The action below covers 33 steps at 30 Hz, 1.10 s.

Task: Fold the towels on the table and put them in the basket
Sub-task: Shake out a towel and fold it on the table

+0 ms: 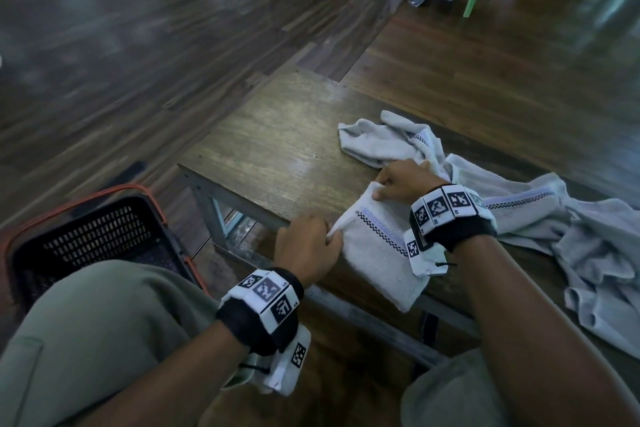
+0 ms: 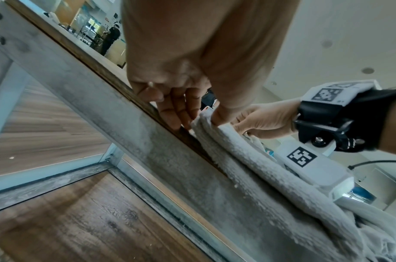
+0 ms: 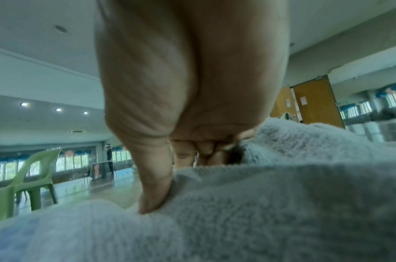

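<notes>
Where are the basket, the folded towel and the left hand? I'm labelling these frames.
basket (image 1: 104, 232): head view, perforated black wall.
folded towel (image 1: 374, 253): head view, top surface.
left hand (image 1: 306, 246): head view, back of hand.

— what sort of place is this?
— a big hall, like a community or function room. wood plank floor (image 1: 145, 55), high ceiling with round spot lights (image 3: 24, 104), a long row of windows (image 3: 75, 162).
— anything else?
— a green plastic chair (image 3: 28, 179), wide wooden doors (image 3: 313, 104), and a person (image 3: 109, 159) standing far off at another table.
</notes>
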Available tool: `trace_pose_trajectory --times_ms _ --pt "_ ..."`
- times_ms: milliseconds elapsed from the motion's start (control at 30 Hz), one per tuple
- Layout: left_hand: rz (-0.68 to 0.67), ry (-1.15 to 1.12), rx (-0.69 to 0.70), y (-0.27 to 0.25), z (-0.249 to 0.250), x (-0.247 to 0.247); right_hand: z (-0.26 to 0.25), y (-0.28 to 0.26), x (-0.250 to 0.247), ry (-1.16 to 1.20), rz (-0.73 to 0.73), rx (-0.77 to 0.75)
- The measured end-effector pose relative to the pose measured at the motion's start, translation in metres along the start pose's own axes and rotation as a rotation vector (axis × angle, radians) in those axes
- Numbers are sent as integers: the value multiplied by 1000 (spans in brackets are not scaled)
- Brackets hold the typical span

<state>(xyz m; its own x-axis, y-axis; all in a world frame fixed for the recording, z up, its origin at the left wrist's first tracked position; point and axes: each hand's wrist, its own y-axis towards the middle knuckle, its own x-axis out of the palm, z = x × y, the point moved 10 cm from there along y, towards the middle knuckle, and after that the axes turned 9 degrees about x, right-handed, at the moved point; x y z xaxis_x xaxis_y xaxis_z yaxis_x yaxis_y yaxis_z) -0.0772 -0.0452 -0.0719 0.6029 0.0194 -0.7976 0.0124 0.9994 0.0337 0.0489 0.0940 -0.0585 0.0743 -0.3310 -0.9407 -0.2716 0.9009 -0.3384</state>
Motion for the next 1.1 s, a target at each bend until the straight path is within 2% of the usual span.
trace_pose_trajectory --times_ms 133,267,400,533,633,767,867,933,1000,1100 --pt "67 -197 -24 -1 0 -9 4 -22 -20 312 24 -5" --pt "225 -434 -10 0 12 -33 25 -52 -42 596 124 -3" --pt "347 -510 131 4 40 -64 59 -92 -58 943 191 -19" --pt "338 -488 307 19 81 -82 90 -139 -70 1121 245 -68" --pt "253 -428 387 35 111 -74 118 -166 -68 1175 285 -53" --pt "-13 -369 405 53 143 -30 162 -188 -46 1144 295 72" --pt "-253 -252 442 61 162 16 191 -193 -10 1161 197 175" --pt "-355 -168 467 66 168 46 203 -191 16 1089 118 235" --pt "-406 -109 475 71 170 74 214 -186 40 992 68 293" --pt "-420 -52 487 77 169 104 230 -177 55 878 129 324"
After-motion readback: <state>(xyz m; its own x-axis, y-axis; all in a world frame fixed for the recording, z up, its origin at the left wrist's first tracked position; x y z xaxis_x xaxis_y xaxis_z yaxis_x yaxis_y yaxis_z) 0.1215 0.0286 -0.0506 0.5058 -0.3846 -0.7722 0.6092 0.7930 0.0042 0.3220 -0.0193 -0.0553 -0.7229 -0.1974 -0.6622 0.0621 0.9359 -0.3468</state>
